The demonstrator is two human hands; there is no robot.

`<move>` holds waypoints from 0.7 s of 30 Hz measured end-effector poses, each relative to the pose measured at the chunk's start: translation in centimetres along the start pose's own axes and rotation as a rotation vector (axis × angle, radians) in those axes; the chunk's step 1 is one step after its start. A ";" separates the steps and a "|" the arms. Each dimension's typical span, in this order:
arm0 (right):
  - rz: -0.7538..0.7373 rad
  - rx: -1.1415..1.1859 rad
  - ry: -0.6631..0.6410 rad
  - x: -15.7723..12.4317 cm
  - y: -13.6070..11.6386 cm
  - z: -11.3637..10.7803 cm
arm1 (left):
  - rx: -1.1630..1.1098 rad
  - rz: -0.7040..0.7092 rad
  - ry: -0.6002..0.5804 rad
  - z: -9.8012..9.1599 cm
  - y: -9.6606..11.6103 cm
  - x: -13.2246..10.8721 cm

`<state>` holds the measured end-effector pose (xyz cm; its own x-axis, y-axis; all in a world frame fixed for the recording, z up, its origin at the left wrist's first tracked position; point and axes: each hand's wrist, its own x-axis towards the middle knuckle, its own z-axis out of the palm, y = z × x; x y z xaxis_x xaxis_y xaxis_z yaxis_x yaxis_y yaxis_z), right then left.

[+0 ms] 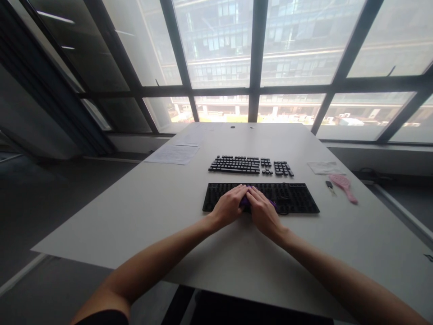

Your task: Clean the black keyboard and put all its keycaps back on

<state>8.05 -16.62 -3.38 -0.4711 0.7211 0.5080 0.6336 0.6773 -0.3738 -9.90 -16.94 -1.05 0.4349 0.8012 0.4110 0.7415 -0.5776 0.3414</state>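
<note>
Windows back a white surface [189,234]; both hands, left [230,205] and right [262,212], press together on a purple lump [246,201] atop the bare keyboard base [297,198]; keycaps [250,165] lie beyond; no readable writing.

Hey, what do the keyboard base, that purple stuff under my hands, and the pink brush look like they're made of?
Keyboard base: likely matte black plastic, dull with no glare. Purple stuff: mostly hidden between both hands; could be soft cloth or cleaning gel, cannot tell. Pink brush: probably smooth moulded plastic, uniform pastel colour.
</note>
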 end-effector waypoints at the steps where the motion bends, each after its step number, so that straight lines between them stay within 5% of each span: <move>1: 0.008 -0.002 -0.012 0.0 -0.1 0.4 | -0.002 -0.010 -0.024 -0.1 -0.2 -0.4; 6: 0.011 -0.025 -0.085 -0.7 -0.6 0.9 | -0.032 -0.003 -0.125 0.2 -0.5 -2.2; 14: 0.140 -0.103 -0.041 -0.8 -0.8 1.4 | 0.013 -0.039 -0.220 -0.4 0.3 -2.0; 21: 0.055 -0.096 -0.070 -0.5 -0.6 1.1 | -0.011 -0.032 -0.252 -0.5 -0.6 -2.5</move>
<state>7.20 -17.26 -4.27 -0.4736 0.7674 0.4322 0.7142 0.6218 -0.3215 -11.69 -18.71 -1.90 0.5260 0.8319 0.1769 0.7516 -0.5520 0.3610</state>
